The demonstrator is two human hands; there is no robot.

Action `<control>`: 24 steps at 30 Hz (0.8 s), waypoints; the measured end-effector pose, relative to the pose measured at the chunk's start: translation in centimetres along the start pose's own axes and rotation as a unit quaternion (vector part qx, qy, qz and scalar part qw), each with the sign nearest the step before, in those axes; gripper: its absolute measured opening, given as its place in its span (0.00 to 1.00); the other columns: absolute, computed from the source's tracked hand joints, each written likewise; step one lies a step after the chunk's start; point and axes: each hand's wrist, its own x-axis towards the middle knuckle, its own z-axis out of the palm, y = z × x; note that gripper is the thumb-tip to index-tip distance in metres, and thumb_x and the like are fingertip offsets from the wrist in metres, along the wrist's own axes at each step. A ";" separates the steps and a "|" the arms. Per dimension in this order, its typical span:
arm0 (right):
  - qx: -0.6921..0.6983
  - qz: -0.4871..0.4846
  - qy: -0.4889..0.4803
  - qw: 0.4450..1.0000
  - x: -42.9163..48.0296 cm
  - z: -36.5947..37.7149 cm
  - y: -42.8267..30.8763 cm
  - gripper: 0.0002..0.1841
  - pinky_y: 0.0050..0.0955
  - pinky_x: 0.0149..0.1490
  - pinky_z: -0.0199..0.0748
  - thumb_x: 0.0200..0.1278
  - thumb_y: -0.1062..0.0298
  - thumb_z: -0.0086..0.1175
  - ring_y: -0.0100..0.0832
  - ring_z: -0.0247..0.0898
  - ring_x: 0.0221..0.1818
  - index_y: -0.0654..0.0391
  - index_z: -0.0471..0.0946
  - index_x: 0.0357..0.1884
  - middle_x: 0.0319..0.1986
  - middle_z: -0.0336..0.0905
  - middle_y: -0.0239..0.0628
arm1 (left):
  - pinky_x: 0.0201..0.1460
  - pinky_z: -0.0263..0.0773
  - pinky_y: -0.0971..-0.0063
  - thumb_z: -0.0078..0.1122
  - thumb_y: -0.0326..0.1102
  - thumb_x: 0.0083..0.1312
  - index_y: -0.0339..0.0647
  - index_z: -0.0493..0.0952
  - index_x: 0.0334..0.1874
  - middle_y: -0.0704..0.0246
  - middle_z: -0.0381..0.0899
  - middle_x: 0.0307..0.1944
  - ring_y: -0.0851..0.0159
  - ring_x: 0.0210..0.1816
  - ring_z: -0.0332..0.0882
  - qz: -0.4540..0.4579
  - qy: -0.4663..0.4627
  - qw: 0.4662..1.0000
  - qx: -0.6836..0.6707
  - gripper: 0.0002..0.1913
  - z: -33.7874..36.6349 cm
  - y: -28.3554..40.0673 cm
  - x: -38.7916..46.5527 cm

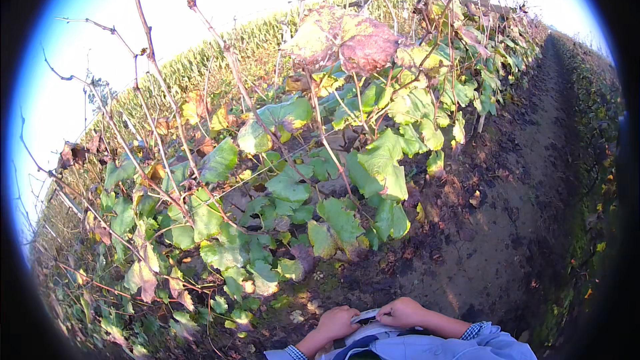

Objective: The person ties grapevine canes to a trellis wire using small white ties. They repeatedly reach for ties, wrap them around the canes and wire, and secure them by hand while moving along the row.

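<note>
Close to my body at the bottom of the head view, my left hand [337, 324] grips one side of a pale edge [366, 315]. It looks like the rim of a bag or pouch with a dark gap below it, though I cannot tell which. The other side of that edge is pinched by my right hand [402, 312], thumb and fingers together. Light blue sleeves with checked cuffs [475, 330] cover my forearms. Just beyond both hands grows a row of grapevines, with broad green leaves [345, 225] and bare brown canes [235, 67].
A bare dirt path [500, 230] runs along the right of the row, with low plants [595, 220] on its far side. Thin canes stick up at the left. A large yellow-and-reddish dry leaf [345, 37] hangs high. Behind lies a field of tall crops [250, 35].
</note>
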 end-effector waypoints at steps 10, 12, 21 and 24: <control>-0.172 0.127 -0.119 0.970 -7.7 -1.0 8.3 0.20 0.51 0.46 0.86 0.73 0.46 0.52 0.51 0.89 0.39 0.44 0.92 0.44 0.35 0.90 0.45 | 0.48 0.85 0.56 0.63 0.42 0.67 0.53 0.89 0.52 0.66 0.91 0.44 0.53 0.46 0.90 -0.001 0.095 0.995 -0.008 0.14 5.1 11.3 7.7; -0.194 0.133 -0.128 0.964 -7.7 -1.2 8.8 0.24 0.51 0.45 0.86 0.74 0.41 0.51 0.51 0.89 0.40 0.47 0.91 0.46 0.36 0.91 0.47 | 0.48 0.85 0.56 0.63 0.45 0.69 0.52 0.89 0.52 0.66 0.90 0.43 0.53 0.46 0.90 0.031 0.069 0.997 0.015 0.14 4.6 12.6 8.4; -0.182 0.148 -0.145 0.961 -6.9 -5.0 7.7 0.26 0.51 0.51 0.86 0.78 0.37 0.49 0.52 0.89 0.48 0.44 0.90 0.56 0.46 0.91 0.45 | 0.41 0.81 0.69 0.74 0.38 0.72 0.42 0.88 0.54 0.66 0.89 0.40 0.65 0.39 0.87 0.200 0.147 0.958 -0.144 0.12 -15.4 16.2 6.5; -0.148 0.121 -0.114 0.975 -6.1 -5.5 7.2 0.23 0.50 0.50 0.86 0.78 0.39 0.52 0.52 0.89 0.46 0.43 0.91 0.53 0.44 0.91 0.45 | 0.39 0.81 0.71 0.73 0.27 0.70 0.37 0.87 0.50 0.63 0.88 0.40 0.64 0.35 0.86 0.264 0.414 0.869 -0.063 0.09 -27.7 17.3 5.3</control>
